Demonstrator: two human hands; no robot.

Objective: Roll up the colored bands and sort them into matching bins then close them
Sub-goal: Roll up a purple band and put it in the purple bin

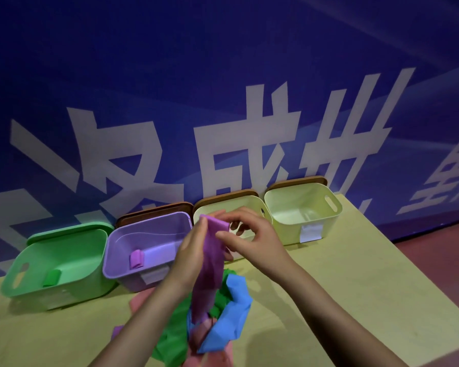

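A purple band (212,263) hangs from both hands above the table, its top end folded over into a small roll. My left hand (194,250) pinches that top end from the left. From the right, my right hand (245,234) pinches the rolled end with its fingertips. Under the hands lies a heap of loose bands: a blue one (229,313), a green one (175,337) and pink ones (141,300). The purple bin (117,247) holds one rolled purple band (136,258). A rolled green band (51,278) lies in the green bin (19,274).
Two pale yellow bins (329,210) stand open at the back right; the nearer one (202,213) is partly hidden by my hands. Brown lids (154,213) lean behind three bins, a green lid (72,230) behind the green one. A blue banner wall rises right behind the bins.
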